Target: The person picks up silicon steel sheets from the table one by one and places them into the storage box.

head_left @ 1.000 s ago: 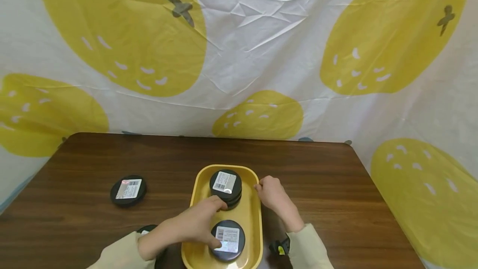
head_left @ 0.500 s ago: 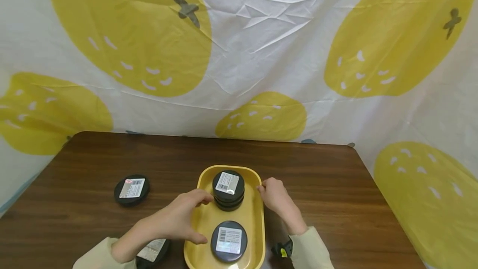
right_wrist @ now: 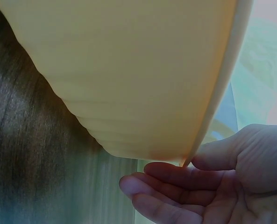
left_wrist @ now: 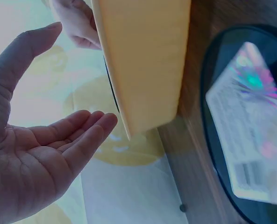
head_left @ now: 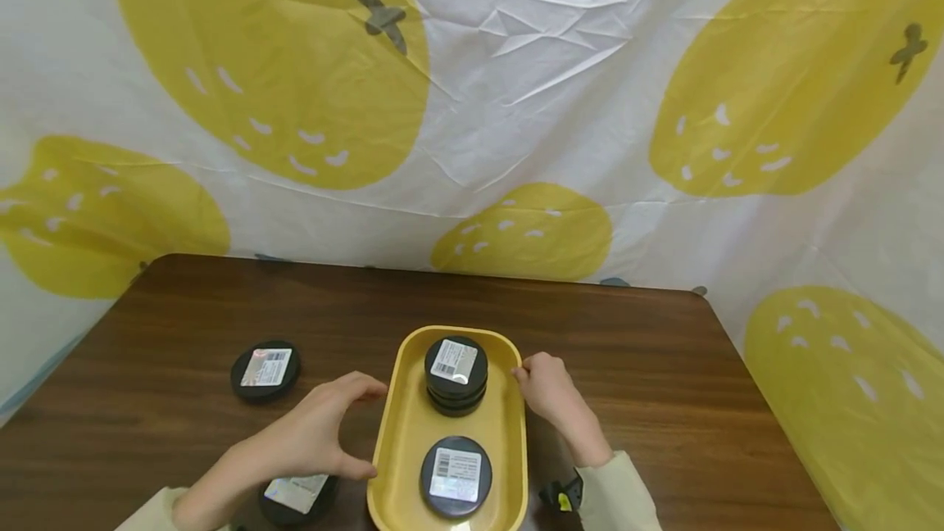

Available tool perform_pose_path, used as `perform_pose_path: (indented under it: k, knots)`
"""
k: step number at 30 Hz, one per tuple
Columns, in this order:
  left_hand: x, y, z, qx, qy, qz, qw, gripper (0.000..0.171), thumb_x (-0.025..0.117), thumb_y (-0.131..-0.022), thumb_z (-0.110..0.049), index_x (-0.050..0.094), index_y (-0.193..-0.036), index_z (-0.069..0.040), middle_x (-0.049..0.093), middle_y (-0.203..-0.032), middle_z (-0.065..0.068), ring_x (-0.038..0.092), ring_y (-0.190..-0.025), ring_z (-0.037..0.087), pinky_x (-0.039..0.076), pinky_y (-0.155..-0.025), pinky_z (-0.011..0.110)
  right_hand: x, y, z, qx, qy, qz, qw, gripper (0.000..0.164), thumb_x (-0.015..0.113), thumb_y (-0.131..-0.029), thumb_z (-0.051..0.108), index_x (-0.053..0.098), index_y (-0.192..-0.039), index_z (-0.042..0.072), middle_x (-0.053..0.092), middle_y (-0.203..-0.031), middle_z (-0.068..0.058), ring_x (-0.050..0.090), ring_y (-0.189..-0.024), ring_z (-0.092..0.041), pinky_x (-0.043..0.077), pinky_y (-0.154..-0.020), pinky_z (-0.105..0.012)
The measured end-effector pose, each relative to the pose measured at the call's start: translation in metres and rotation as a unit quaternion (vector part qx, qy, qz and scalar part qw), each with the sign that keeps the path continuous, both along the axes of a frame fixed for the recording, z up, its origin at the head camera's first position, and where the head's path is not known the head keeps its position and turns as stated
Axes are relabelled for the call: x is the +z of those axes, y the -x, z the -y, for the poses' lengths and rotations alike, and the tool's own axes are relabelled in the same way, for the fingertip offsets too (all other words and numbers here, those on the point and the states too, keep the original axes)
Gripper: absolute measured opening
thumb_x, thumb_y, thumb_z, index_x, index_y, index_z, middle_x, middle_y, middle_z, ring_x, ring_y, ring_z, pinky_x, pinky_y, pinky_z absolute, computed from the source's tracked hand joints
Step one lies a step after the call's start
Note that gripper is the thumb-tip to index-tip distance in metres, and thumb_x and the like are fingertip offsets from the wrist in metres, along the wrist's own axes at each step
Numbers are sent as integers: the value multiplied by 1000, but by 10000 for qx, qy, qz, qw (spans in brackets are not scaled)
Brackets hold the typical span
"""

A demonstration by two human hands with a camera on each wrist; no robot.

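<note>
My left hand (head_left: 306, 433) hovers just left of the yellow tray (head_left: 510, 433), thumb and fingers spread apart with nothing between them. My right hand (head_left: 551, 390) pinches the tray's right rim; in the right wrist view, its thumb (right_wrist: 217, 156) and fingers meet at the edge of the tray (right_wrist: 129, 84). Inside the tray a stack of flat black discs (head_left: 456, 375) stands at the far end, with a white label on top. Nearer lies another black labelled disc (head_left: 456, 478). One more labelled disc (head_left: 298, 502) is on the table, partly hidden below my left hand.
Farther left on the dark wooden table (head_left: 627, 342) lies a black disc (head_left: 265, 371) with a label. A small black object with a yellow mark (head_left: 564, 498) shows beside the right sleeve. A lemon-print cloth (head_left: 516, 146) hangs behind the table.
My left hand has drawn back left from above the discs in the tray to outside its left edge, staying spread. The right hand keeps its hold on the rim.
</note>
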State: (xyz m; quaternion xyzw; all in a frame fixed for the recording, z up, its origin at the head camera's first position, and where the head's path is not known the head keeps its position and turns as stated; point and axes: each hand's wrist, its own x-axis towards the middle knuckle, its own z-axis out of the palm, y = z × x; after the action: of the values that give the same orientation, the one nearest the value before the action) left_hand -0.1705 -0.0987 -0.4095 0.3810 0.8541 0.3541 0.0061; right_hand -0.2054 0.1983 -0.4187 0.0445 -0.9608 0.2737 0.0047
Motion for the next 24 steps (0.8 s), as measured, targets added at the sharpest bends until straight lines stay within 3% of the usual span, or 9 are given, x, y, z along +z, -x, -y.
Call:
perform_pose_path:
  k: [11,19,24]
  knots:
    - [-16,-8,30,338,44,-219,9992,68,88,-58,-21,55,-111,6,59,-109,13,60,-97,32,52,-80,43,-1,0,-2,-23,-17,31,10000,27,57,-91,7,59,-64,0,40,-53,1,41,-50,-12,34,-46,-22]
    - [-28,-14,44,618,75,207,9978,71,88,-58,-22,54,-113,8,58,-111,16,59,-99,36,52,-81,42,-2,-1,-3,54,-92,-107,9999,28,57,-90,7,59,-63,0,40,-53,1,40,-50,-13,35,-46,-23]
    - [-38,-19,52,780,6,-34,9970,71,89,-54,-21,56,-110,9,60,-108,16,62,-93,33,53,-78,40,-3,0,1,72,-80,-50,9999,28,57,-91,7,58,-63,1,39,-53,1,40,-49,-12,34,-45,-22]
